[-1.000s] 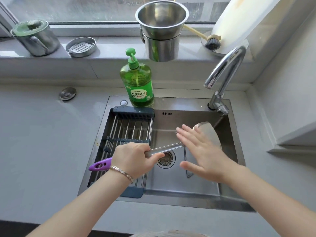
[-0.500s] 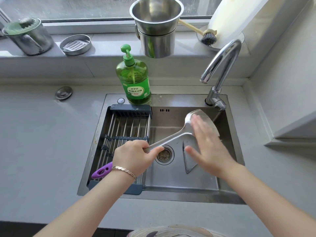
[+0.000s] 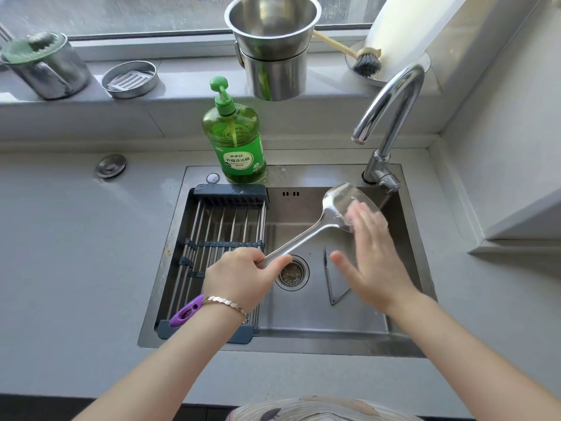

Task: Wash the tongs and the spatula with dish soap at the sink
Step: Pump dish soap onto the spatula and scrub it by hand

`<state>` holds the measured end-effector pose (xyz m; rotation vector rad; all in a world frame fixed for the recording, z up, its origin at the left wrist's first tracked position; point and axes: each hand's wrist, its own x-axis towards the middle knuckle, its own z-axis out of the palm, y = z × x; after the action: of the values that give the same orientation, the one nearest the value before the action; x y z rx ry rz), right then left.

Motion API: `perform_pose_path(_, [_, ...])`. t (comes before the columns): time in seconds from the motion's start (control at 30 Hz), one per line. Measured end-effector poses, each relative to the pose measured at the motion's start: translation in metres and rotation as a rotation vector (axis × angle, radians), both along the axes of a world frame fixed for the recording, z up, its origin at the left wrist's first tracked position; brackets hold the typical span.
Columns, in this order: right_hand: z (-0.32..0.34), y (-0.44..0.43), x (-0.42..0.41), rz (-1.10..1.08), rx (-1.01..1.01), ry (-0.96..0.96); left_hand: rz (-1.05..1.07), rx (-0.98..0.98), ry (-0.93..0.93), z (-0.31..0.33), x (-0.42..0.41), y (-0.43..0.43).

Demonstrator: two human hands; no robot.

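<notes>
- A lidded steel mug (image 3: 45, 66) and a shallow round steel dish (image 3: 130, 79) stand on the windowsill at the far left.
- A round metal cap (image 3: 110, 166) sits in the countertop, left of the sink (image 3: 318, 174).
- A dark-framed drying rack (image 3: 224, 235) with metal rods spans the left part of the basin.
- The left hand (image 3: 243, 276), with a bracelet at the wrist, is wrapped in a fist round the handle of the spatula (image 3: 338, 200). The purple handle end pokes out below the wrist, over the rack. The shaft slants up and to the right above the drain (image 3: 292, 273).
- A green dish soap bottle (image 3: 235, 141) stands on the back rim of the sink, with two stacked steel pots (image 3: 271, 47) on the sill behind it.
- The tongs (image 3: 329, 278) lie on the basin floor, just right of the drain.
- The right hand (image 3: 375, 259) is flat, fingers straight and blurred, laid against the spatula's blade and gripping nothing.
- The faucet (image 3: 391, 117) arches over the back right corner, with a dish brush (image 3: 365, 63) on the sill behind it.
</notes>
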<state>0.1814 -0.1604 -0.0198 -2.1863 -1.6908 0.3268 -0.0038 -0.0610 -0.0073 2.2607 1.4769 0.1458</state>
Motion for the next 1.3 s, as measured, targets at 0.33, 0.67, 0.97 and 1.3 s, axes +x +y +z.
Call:
perform_pose_path(0.33, [-0.006, 0.000, -0.006, 0.151, -0.029, -0.092, 0.025, -0.070, 0.012, 0.001, 0.005, -0.005])
perform_pose_path(0.67, [0.000, 0.017, 0.017, 0.241, -0.146, 0.039, -0.114, 0.086, 0.170, 0.009, -0.001, -0.007])
perform_pose_path(0.97, [0.001, 0.020, 0.015, 0.263, -0.130, 0.042, -0.161, 0.071, 0.205, 0.012, -0.002, -0.010])
perform_pose_path(1.3, [-0.006, 0.010, -0.019, 0.362, -0.061, -0.229, 0.014, -0.130, 0.081, 0.012, 0.015, -0.009])
